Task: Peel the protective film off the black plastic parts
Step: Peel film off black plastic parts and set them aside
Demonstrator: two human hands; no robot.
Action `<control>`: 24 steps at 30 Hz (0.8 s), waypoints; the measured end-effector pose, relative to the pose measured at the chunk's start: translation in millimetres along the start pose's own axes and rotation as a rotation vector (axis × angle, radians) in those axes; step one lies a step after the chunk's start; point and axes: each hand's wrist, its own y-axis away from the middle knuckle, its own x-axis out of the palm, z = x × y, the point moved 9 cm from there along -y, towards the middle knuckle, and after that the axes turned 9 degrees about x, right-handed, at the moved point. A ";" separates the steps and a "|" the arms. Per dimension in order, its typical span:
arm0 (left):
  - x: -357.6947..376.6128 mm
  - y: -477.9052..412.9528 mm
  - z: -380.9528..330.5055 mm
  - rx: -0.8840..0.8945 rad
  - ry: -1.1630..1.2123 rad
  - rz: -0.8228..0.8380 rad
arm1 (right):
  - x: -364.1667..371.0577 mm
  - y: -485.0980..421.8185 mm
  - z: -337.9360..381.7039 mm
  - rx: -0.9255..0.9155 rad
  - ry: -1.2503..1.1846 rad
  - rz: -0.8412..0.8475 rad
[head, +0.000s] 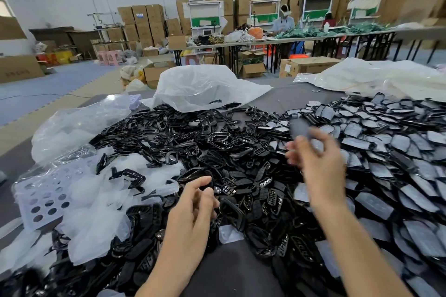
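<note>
Centrally, just toward 1 o'clock, a single black part (300, 128) is lifted clear of the heap; it is motion-blurred, its long axis appearing to run from about 11 o'clock to 5 o'clock, with its face not readable; the right hand (318, 164) is raised beneath it, fingers bent and drawn together, pinching the part's lower end at the fingertips.

Toward 6 o'clock the left hand (193, 205) hovers low over the pile, palm turned inward, fingers curled and thumb close to the forefinger; something dark sits between them, but whether it is grasped cannot be told; a black ring-shaped frame (231, 212) lies just beside its fingertips.

From 2 to 4 o'clock lie the film-covered parts (386, 152), overlapping like scales, pale faces up; from 10 to 12 o'clock lie the bare black frames (193, 137), tangled at all angles; at 8 o'clock a drift of peeled film (96, 202) partly covers a perforated tray (41, 200).

At 12 o'clock a crumpled plastic bag (205, 87) rests on the pile's far edge; bare grey table (284, 101) shows just beside it, between the two heaps; the table's left edge runs off at 9 o'clock.
</note>
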 end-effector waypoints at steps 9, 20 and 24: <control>-0.7 1.0 -5.7 0.086 -0.514 0.085 | 33.2 11.2 -12.7 -0.009 0.231 0.065; -40.7 -8.1 7.6 -0.047 -0.662 -0.112 | 225.7 52.5 -68.1 -0.551 1.473 0.665; -55.0 -8.4 17.8 -0.103 -0.674 -0.172 | 227.1 57.0 -64.1 -0.704 1.534 0.551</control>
